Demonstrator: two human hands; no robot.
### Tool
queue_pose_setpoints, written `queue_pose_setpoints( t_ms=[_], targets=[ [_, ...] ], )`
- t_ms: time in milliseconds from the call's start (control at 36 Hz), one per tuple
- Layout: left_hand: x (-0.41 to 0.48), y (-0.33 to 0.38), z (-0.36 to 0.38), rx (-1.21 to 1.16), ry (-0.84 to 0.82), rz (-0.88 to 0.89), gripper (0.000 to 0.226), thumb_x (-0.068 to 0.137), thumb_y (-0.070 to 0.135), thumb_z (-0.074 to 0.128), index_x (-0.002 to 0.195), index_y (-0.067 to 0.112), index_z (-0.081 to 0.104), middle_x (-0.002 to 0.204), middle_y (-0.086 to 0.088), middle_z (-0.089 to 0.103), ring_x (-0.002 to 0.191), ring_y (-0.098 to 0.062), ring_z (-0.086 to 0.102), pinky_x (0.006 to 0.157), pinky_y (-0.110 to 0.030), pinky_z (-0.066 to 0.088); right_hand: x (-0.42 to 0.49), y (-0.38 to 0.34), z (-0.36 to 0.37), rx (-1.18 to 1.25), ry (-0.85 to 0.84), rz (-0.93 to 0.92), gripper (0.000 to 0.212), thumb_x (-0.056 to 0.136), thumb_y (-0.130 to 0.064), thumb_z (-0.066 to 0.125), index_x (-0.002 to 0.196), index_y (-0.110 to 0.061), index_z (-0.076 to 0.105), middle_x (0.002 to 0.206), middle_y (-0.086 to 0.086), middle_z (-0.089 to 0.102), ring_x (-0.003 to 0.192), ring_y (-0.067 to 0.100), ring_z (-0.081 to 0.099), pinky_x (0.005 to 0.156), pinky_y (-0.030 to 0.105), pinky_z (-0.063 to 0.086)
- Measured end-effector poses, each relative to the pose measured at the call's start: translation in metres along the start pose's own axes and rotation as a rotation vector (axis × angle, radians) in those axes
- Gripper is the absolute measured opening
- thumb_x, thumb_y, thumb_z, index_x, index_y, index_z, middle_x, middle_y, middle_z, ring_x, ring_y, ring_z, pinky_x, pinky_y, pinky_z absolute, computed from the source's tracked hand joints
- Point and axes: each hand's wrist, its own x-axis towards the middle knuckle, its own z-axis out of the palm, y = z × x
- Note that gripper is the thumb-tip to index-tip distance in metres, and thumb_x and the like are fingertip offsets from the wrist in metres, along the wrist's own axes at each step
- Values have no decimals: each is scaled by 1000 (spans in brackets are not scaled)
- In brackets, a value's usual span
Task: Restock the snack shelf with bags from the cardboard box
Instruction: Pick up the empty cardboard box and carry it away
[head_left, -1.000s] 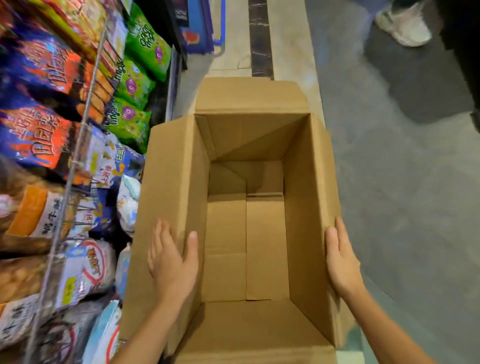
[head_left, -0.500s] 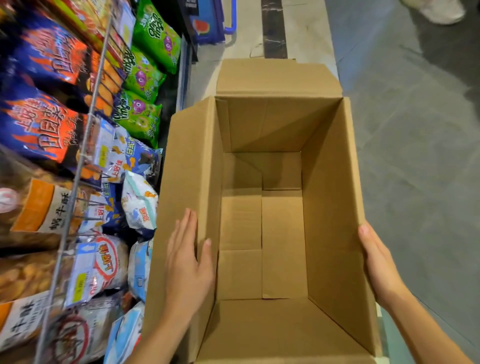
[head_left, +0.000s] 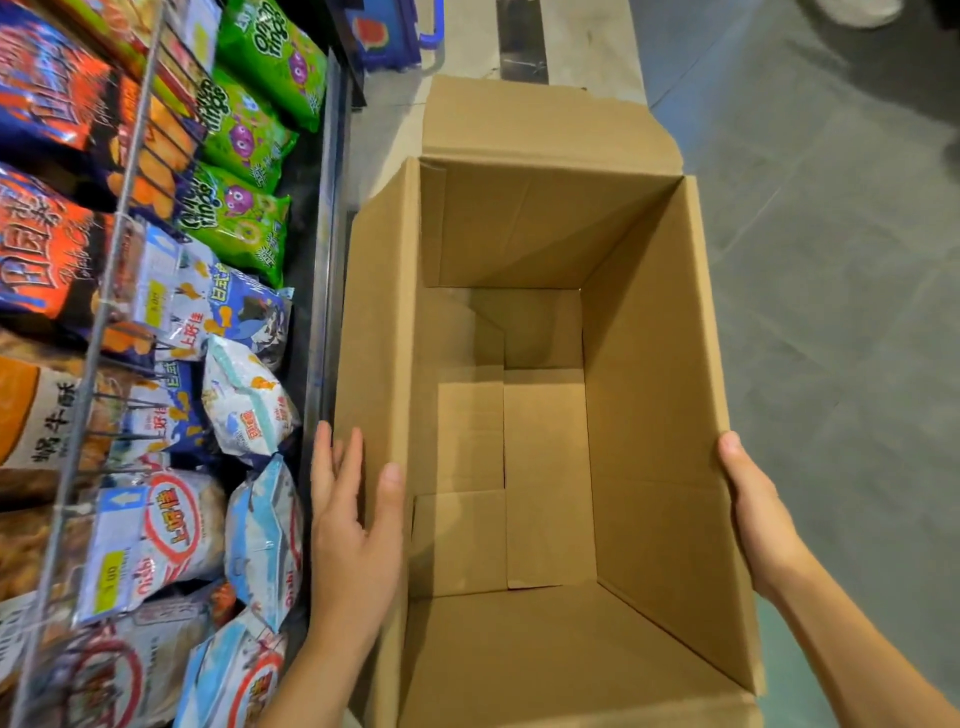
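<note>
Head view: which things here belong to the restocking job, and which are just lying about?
Job: cardboard box, nothing showing inside; left hand and right hand holding its side walls; snack bags on the wire shelf.
Just there: blue container on the floor beyond; white shoe at the top edge; grey floor.

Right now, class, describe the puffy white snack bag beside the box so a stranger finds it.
Find the empty cardboard box. On the snack shelf left of it, just beyond the fingertips of the left hand, sits the white snack bag. Its neighbours are mostly blue; it alone is white with teal bands.
</note>
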Motion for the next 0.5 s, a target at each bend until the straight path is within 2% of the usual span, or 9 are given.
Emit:
queue_pose_setpoints(
  t_ms=[83, 194, 250, 333, 417, 500],
  targets=[
    [6, -4, 0, -83, -52, -62, 63, 96, 55, 49, 151, 26, 39, 158, 20, 32, 142, 12, 27, 122, -28, 22, -2, -2, 6, 15, -2, 0, 52, 84, -71, 42, 112, -35, 68, 108, -1, 75, 101, 21, 71, 84, 40, 55],
    [13, -5, -6, -187, -61, -165, 61, 92, 52, 53, 148, 28, 46, 151, 15, 45, 141, 0, 39, 122, -36, 28, -8, -8, 14, 22, -32, 24, 54, 87, -73, 39, 119, -38, 64, 113, 0, 73, 103, 22, 70, 85, 43, 56],
    [15, 3, -9, -227, -63, -202, 59, 92, 50, 56, 146, 27, 49, 148, 11, 50, 138, -3, 44, 120, -38, 32, -13, -11, 15, 23, -44, 31, 57, 85, -77, 40, 121, -40, 64, 116, 0, 72, 107, 23, 70, 93, 50, 55],
    [18, 19, -17, -251, -91, -230, 47, 99, 39, 56, 144, 28, 51, 146, 8, 54, 135, -4, 48, 119, -37, 35, -29, -26, 14, 40, -42, 53, 61, 83, -80, 41, 122, -40, 63, 116, 0, 72, 107, 24, 70, 95, 53, 54],
    [18, 48, -32, -268, -107, -236, 47, 97, 45, 57, 141, 31, 55, 141, 11, 58, 131, -3, 51, 116, -36, 38, -54, -53, 10, 49, -8, 40, 54, 83, -75, 40, 117, -41, 64, 114, -1, 73, 105, 23, 71, 94, 50, 55],
    [11, 88, -52, -276, -114, -233, 42, 100, 36, 52, 142, 27, 56, 140, 11, 58, 130, -2, 51, 117, -34, 37, -85, -88, 3, 52, -18, 25, 53, 85, -75, 42, 118, -41, 66, 115, -2, 73, 107, 23, 70, 96, 53, 53]
  ],
)
